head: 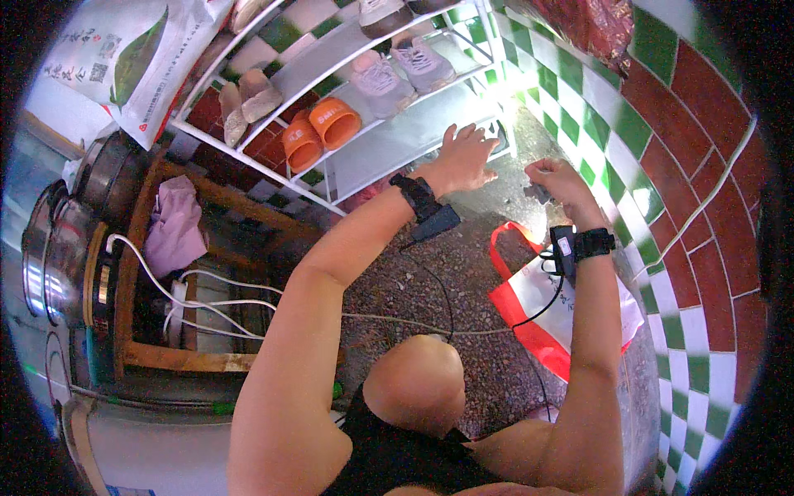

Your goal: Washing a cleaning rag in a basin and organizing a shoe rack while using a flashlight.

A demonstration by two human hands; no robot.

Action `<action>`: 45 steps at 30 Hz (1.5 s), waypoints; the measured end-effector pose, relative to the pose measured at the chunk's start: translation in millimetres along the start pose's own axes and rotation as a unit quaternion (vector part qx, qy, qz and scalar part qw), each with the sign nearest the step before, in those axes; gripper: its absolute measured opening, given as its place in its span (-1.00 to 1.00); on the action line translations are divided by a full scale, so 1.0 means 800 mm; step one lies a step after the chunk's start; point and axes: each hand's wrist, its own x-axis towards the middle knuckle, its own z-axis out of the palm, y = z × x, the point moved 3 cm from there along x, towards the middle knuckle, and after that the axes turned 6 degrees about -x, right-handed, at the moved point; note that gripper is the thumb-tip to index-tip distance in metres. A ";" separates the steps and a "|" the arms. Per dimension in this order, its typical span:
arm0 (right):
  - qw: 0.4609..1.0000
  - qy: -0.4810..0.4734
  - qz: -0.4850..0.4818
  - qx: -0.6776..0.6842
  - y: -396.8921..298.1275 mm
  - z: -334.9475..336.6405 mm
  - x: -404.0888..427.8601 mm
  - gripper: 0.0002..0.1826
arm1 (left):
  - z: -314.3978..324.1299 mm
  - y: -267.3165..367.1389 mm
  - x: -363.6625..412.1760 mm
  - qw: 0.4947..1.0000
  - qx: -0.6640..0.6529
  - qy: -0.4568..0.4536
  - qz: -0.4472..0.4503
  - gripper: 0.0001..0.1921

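Note:
My left hand (pixel 462 160) reaches out over the floor at the lower end of a white metal shoe rack (pixel 422 139), fingers spread and holding nothing. Close to its fingertips, a dark item (pixel 494 133) at the rack's foot is too glare-washed to name. Beside the tiled wall, my right hand (pixel 563 189) has its fingers curled in on a small dark grey thing (pixel 538 193), whose kind I cannot make out. Below that hand lies a red and white carry bag (pixel 527 291) with a red handle loop, partly hidden by my forearm.
Orange slides (pixel 319 133), grey sneakers (pixel 403 74) and other footwear fill the rack. White cables (pixel 217 305) run from a wooden frame (pixel 139 356) at left across the pebbled floor (pixel 397 291). A green and white tiled wall (pixel 595 136) curves along the right, a bright light near its base.

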 end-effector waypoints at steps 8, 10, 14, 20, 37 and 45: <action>0.999 -0.031 0.026 0.006 0.004 0.003 0.005 -0.65 | -0.015 -0.016 -0.008 0.999 -0.011 0.029 -0.009 -0.32; 0.999 -0.041 0.017 0.018 -0.002 0.007 0.002 -0.67 | -0.023 -0.015 -0.011 0.999 0.005 0.049 0.001 -0.35; 0.999 -0.034 -0.007 0.007 -0.006 0.014 0.003 -0.68 | -0.077 -0.028 -0.017 0.987 -0.084 0.115 0.073 -0.45; 0.999 -0.042 -0.003 -0.026 0.002 0.014 -0.006 -0.69 | -0.225 -0.118 -0.092 0.933 -0.038 0.339 -0.115 -0.80; 0.998 -0.053 0.025 -0.023 0.025 0.022 0.001 -0.73 | -0.275 -0.404 -0.217 0.931 0.217 -0.002 -0.292 -0.49; 0.996 -0.059 0.010 -0.072 0.016 0.030 0.002 -0.62 | -0.277 -0.369 -0.238 0.936 -0.065 0.176 -0.297 -0.63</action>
